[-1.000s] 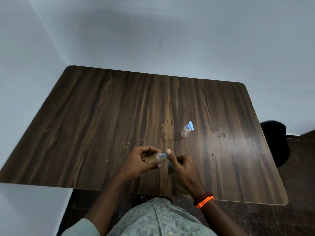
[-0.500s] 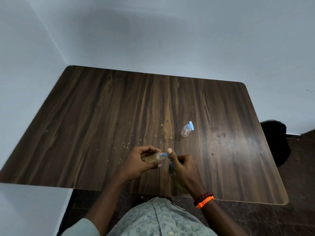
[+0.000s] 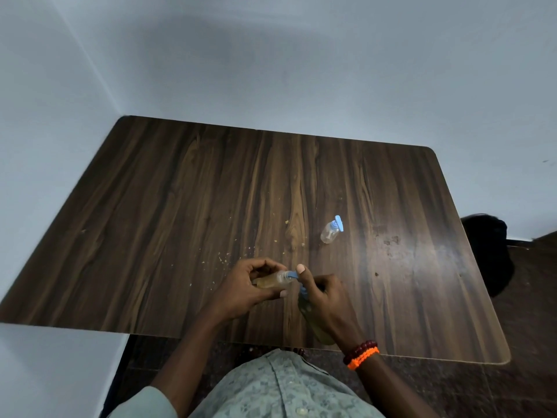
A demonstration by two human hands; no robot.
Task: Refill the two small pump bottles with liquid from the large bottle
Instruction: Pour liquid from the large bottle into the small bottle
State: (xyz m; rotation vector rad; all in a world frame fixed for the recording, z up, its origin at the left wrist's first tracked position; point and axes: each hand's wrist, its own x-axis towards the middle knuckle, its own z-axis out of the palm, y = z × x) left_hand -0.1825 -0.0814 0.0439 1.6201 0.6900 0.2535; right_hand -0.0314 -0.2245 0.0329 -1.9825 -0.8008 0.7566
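My left hand (image 3: 245,289) holds a small clear bottle (image 3: 271,280) of yellowish liquid, tipped sideways with its neck pointing right. My right hand (image 3: 324,300) pinches the blue pump top (image 3: 292,275) at that neck. Under my right hand and wrist lies the large bottle (image 3: 316,327) of yellowish liquid, mostly hidden; whether the hand also grips it I cannot tell. A second small pump bottle (image 3: 331,230), clear with a blue pump head, stands alone farther back on the dark wooden table (image 3: 180,206).
Small crumbs are scattered on the table just beyond my hands. Walls close the table in at the back and left. A dark chair (image 3: 488,251) stands off the table's right edge.
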